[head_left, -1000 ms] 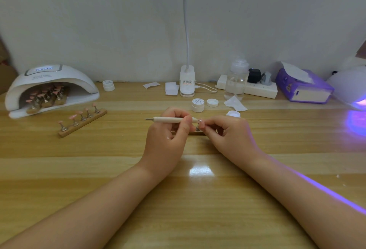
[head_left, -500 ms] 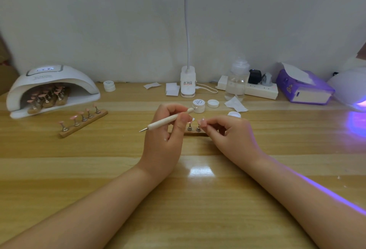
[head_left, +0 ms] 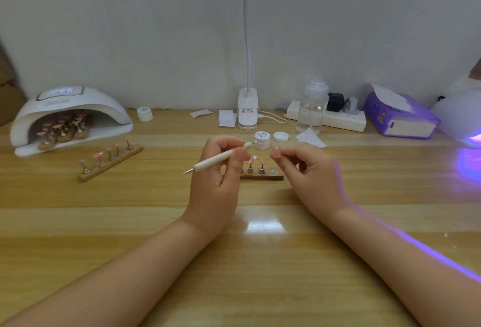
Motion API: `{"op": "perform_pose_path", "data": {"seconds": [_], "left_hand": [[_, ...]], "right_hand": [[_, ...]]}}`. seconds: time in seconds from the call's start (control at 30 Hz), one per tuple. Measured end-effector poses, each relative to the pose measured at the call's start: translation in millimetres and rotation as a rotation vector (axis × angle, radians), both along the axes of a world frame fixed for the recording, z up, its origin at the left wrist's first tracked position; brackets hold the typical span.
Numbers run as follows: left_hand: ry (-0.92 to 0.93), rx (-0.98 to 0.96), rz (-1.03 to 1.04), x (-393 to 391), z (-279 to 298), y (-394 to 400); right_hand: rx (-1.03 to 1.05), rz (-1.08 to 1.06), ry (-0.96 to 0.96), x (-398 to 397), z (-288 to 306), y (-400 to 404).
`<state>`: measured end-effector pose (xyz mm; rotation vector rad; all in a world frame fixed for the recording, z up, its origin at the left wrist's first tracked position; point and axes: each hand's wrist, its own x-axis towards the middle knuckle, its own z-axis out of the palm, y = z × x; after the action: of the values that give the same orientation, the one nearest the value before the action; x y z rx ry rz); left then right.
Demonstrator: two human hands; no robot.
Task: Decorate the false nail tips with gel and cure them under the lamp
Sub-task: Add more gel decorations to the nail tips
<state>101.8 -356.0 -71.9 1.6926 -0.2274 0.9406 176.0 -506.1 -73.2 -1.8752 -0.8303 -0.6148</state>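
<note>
The left hand (head_left: 216, 183) grips a dotting pen (head_left: 221, 158) like a pencil, its far point reaching at the open gel pot (head_left: 261, 140), its near point sticking out to the left. The right hand (head_left: 309, 173) pinches one pink nail tip (head_left: 276, 152) between thumb and fingers, lifted off the near holder (head_left: 263, 177); whether its stand came up with it I cannot tell. Three tips still stand on that holder, and a bare metal disc shows at its right end.

The step looks like loading the pen with gel for the held tip. To do it well, take only a small bead from the pot, since too much would likely run over the curved surface. Keep the tip pinched by its edges or underside so the face stays untouched, and steady both wrists on the counter (head_left: 234, 261) before dotting. Hold the tip level until cured.

A second holder (head_left: 110, 162) lies to the left, beside the white lamp (head_left: 70, 116), which already shelters more tips. Another lamp (head_left: 463, 118) glows violet at far right, nearer the right hand.
</note>
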Motion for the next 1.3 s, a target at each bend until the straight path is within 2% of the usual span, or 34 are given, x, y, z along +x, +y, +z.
{"op": "perform_pose_path", "data": {"seconds": [0.2, 0.47, 0.63, 0.8, 0.9, 0.97, 1.07, 1.3], "left_hand": [[0.019, -0.018, -0.017, 0.8, -0.7, -0.4], [0.035, -0.018, -0.033, 1.3, -2.2, 0.1], [0.038, -0.021, -0.026, 2.0, -2.1, 0.6], [0.046, -0.035, -0.023, 2.2, -2.4, 1.7], [0.053, -0.032, -0.024, 1.7, -2.0, 1.3], [0.060, -0.030, -0.025, 1.4, -1.5, 0.9], [0.065, -0.030, -0.020, 1.0, -1.3, 0.9], [0.078, -0.011, -0.013, 0.2, -1.2, 0.1]], "right_hand": [[-0.207, -0.135, 0.253, 8.8, -2.3, 1.7], [-0.339, -0.155, 0.319, 12.2, -2.7, 2.9], [-0.396, -0.199, 0.241, 9.7, 0.8, -1.1], [-0.377, -0.448, 0.096, 16.6, 17.0, -14.4], [-0.559, -0.623, 0.256, 28.5, 15.4, -25.6], [-0.617, -0.645, 0.372, 33.7, 10.3, -29.0], [-0.596, -0.619, 0.431, 37.3, 5.2, -28.2], [-0.481, -0.535, 0.384, 38.9, 3.3, -31.3]]}}
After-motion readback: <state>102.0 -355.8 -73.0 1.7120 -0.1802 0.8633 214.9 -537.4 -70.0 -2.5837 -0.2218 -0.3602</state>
